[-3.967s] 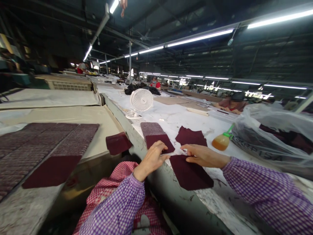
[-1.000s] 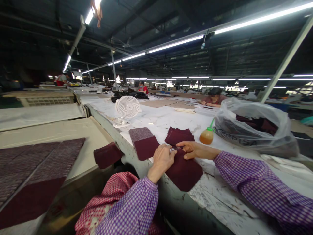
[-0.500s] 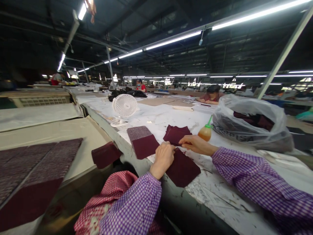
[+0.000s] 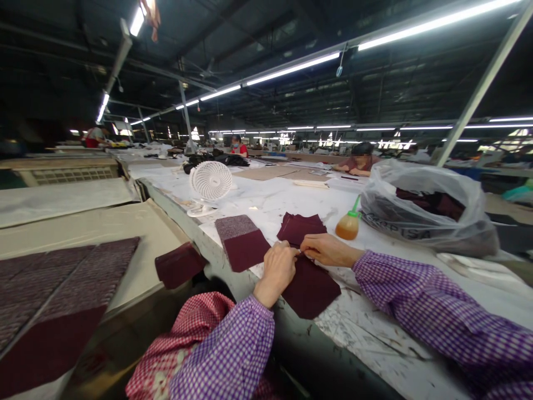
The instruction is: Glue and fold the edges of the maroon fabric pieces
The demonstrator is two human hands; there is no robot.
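My left hand [image 4: 278,269] is closed at the upper left corner of a dark maroon fabric piece [image 4: 313,291], fingers bent and pinching its edge. From the other side my right hand [image 4: 330,250] comes to the same edge, its thumb and fingertips pressed together there, close to the left fingertips. The piece lies at the table's front edge. Just beyond the hands is a small stack of maroon fabric pieces [image 4: 300,223]. To their left rests a two-tone piece [image 4: 245,245], maroon with a speckled band. The fingers partly hide what they pinch.
A squeeze bottle [image 4: 347,226] with amber liquid and green nozzle stands beyond my right hand. Further right sits a clear plastic bag [image 4: 433,236] of dark fabric. A white fan [image 4: 211,180] stands on the table [image 4: 266,191]. Maroon cloth [image 4: 179,266] hangs at the left gap.
My right hand has shifted slightly left, bringing its fingertips against the fabric's top edge near the left ones. The left hand has barely moved.
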